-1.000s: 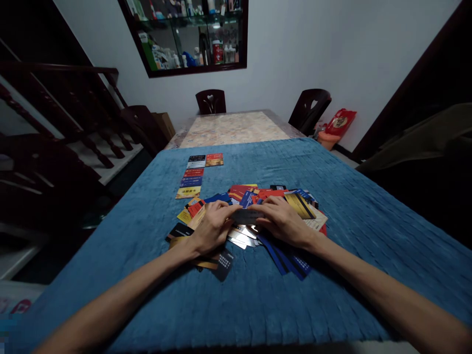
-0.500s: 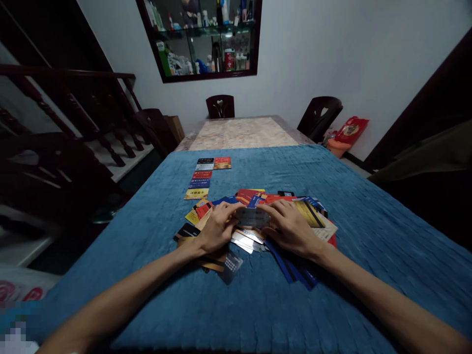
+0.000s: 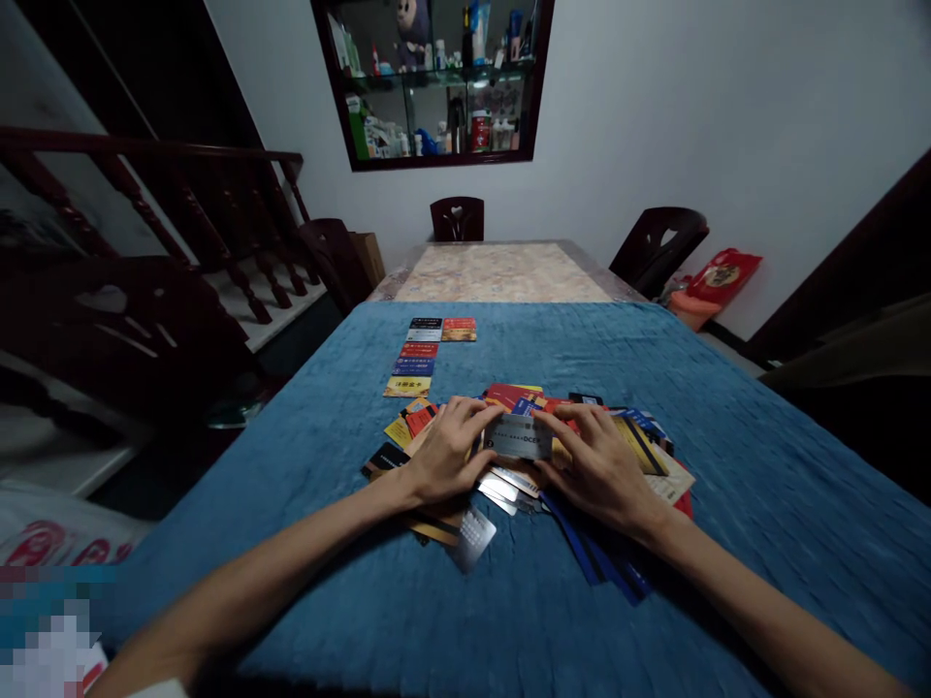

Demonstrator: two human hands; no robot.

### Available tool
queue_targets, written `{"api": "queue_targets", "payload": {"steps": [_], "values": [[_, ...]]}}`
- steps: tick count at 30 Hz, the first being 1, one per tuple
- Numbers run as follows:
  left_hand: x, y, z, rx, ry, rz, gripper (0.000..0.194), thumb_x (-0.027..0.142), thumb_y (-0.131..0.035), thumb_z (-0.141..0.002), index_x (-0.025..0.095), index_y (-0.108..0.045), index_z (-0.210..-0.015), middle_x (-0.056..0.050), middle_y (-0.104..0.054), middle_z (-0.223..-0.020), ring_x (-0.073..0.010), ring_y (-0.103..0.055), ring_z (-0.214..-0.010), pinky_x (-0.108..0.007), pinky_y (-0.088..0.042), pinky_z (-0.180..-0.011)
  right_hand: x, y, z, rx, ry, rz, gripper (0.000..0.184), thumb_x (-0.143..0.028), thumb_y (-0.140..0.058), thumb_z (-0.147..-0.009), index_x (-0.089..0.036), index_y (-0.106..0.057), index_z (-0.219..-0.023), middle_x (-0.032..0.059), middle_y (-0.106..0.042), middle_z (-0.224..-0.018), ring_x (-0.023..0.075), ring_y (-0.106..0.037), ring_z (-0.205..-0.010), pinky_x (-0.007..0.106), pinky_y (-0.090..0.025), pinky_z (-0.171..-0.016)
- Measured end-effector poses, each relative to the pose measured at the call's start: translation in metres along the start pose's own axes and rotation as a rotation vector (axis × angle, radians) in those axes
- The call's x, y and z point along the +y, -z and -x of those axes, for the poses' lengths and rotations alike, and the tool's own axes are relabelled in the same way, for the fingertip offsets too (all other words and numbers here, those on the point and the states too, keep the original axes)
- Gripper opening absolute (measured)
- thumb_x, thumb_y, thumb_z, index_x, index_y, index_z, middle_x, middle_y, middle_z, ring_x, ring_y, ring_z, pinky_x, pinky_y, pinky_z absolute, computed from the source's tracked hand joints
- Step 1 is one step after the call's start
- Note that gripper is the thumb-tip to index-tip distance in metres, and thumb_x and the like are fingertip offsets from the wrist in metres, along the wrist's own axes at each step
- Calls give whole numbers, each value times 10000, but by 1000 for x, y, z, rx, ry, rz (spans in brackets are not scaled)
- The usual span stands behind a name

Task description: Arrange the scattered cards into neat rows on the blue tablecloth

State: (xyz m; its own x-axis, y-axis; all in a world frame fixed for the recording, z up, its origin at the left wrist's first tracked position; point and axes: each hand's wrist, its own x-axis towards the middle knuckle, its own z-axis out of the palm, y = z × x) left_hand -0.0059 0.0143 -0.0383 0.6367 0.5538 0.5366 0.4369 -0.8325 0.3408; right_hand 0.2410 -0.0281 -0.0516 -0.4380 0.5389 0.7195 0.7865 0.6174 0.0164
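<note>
Left hand [image 3: 452,451] and right hand [image 3: 602,467], fingers nearly closed, hold up the silver card [image 3: 519,438] over the pile [image 3: 518,479] by its 9 and 3 o'clock ends; moving it likely calls for even pressure.

The silver rectangular card [image 3: 518,438] sits between the left grip [image 3: 446,451] and the right grip [image 3: 600,465], over the multicoloured heap of flat cards [image 3: 518,476] that spreads beneath and around both. Dark-blue rectangular cards [image 3: 591,549] fan out nearer than the right grip; the gold black-striped card [image 3: 641,446] lies to its right. Beyond the left grip, slightly left, a multicoloured column of overlapping cards [image 3: 417,363] rests on the blue textured cloth [image 3: 553,359], over the near part of the pale patterned tabletop [image 3: 509,271].
</note>
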Motion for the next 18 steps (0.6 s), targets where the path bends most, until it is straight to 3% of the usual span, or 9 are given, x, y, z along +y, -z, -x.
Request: {"api": "queue_targets", "payload": {"steps": [3, 8, 18], "values": [[-1, 2, 0, -28, -13, -36, 611, 175, -632, -847, 185, -440, -1428, -167, -513, -1329, -306, -484, -1211, -532, -451, -1026, -1, 2, 1, -29, -19, -23, 538, -304, -588, -920, -222, -459, -1436, 158, -568, -1185, 317, -509, -1083, 502, -503, -888], [-3, 8, -2, -117, -39, -90, 580, 206, -630, -860, 181, -445, -1409, -159, -561, -1301, -316, -485, -1205, -531, -450, -1010, 0, 4, 1, -53, 10, -47, 590, -342, -588, -920, -229, -421, -1475, 155, -591, -1180, 320, -507, -1069, 521, -495, -889], [-12, 22, -11, -187, -97, -248, 521, 232, -597, -859, 99, -487, -1350, -197, -575, -1269, -341, -466, -1202, -531, -422, -1003, 5, -2, -14, -91, 44, -25, 482, -385, -573, -935, -175, -521, -1366, 161, -612, -1142, 307, -516, -1048, 467, -479, -844]]}}
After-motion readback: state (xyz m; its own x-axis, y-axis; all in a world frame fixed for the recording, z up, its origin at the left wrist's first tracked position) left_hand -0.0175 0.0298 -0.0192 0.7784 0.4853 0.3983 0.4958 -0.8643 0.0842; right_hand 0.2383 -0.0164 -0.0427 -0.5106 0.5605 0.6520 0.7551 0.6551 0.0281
